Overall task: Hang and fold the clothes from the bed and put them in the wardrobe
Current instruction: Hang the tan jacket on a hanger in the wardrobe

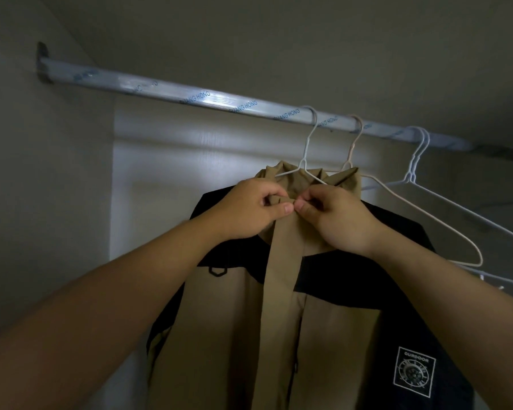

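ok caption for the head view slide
Left hand and right hand pinch the collar of a tan-and-black jacket on a white wire hanger on the silver wardrobe rail

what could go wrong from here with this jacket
The left hand and right hand pinch the collar of the jacket; a hard tug may tilt the thin hanger or unhook it from the rail. The jacket could slide off one side. The empty hangers close on the right could tangle with it.

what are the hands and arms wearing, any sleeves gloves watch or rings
Nothing worn shows: the left hand and right hand are bare, with no gloves or rings in view. The left forearm and right forearm are bare to the frame edge: no sleeves, watch or bracelet. The thumbnails are short.
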Demonstrator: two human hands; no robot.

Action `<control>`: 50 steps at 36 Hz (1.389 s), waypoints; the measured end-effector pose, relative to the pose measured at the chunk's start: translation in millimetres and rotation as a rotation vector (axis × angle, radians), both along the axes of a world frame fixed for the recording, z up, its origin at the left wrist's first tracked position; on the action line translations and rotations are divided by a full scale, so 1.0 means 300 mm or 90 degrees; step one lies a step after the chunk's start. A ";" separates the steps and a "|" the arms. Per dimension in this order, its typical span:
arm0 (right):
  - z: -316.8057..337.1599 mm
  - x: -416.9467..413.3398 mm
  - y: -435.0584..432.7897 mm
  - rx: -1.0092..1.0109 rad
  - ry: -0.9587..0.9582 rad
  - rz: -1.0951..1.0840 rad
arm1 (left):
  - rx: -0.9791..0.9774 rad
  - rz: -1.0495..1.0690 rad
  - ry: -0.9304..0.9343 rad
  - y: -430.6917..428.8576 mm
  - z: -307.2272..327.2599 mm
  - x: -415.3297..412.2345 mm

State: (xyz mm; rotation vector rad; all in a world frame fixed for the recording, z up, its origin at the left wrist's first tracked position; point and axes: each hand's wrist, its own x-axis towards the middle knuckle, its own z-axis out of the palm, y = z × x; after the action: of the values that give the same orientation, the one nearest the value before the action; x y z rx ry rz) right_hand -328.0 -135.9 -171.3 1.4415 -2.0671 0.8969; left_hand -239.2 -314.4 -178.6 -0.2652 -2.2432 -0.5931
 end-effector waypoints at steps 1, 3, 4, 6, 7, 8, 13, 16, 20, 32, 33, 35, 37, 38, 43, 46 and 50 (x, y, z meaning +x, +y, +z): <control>-0.001 0.003 -0.001 -0.002 0.002 0.003 | 0.003 -0.002 0.001 0.001 0.001 0.001; -0.002 0.006 -0.002 -0.004 0.005 0.007 | 0.014 -0.003 0.003 0.002 0.001 0.001; -0.002 0.006 -0.002 -0.005 0.004 0.006 | 0.017 -0.002 0.007 0.003 0.000 0.001; -0.002 0.006 0.001 -0.007 -0.009 0.002 | 0.015 0.007 0.026 0.007 -0.008 0.004; -0.004 0.006 0.003 -0.012 -0.013 0.002 | 0.009 0.015 0.042 0.009 -0.014 0.005; -0.011 0.007 0.003 -0.022 -0.012 0.000 | 0.000 0.025 0.062 0.010 -0.022 0.006; -0.122 0.043 -0.010 -0.172 0.063 -0.088 | 0.108 0.006 0.200 0.024 -0.111 0.013; -0.242 0.089 -0.013 -0.300 0.068 -0.087 | 0.271 0.017 0.302 0.041 -0.242 0.017; -0.450 0.125 -0.039 -0.345 0.006 -0.033 | 0.443 0.040 0.264 0.063 -0.524 -0.012; -1.085 0.177 -0.083 -0.189 -0.355 -0.040 | 0.584 0.122 -0.116 0.102 -1.264 0.004; -1.140 0.180 -0.082 -0.180 -0.398 -0.051 | 0.590 0.135 -0.147 0.098 -1.309 0.002; -1.252 0.185 -0.075 -0.162 -0.481 -0.067 | 0.614 0.153 -0.210 0.085 -1.403 0.001; -1.354 0.191 -0.064 -0.140 -0.555 -0.091 | 0.600 0.165 -0.274 0.070 -1.494 0.001; -1.404 0.192 -0.058 -0.133 -0.591 -0.111 | 0.570 0.178 -0.312 0.064 -1.533 0.006; -1.606 0.183 -0.058 -0.046 -0.869 -0.255 | 0.539 0.190 -0.439 0.053 -1.668 0.008; -1.675 0.174 -0.069 -0.005 -1.029 -0.311 | 0.567 0.226 -0.491 0.043 -1.727 -0.007; -1.732 0.167 -0.089 -0.132 -1.245 -0.317 | 0.521 0.278 -0.564 0.030 -1.772 -0.020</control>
State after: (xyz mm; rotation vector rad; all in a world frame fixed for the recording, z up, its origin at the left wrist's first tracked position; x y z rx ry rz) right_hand -277.8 -162.5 -690.8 -0.7078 -2.8280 2.6208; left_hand -245.1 -305.3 -710.2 1.0515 -2.4629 -1.4967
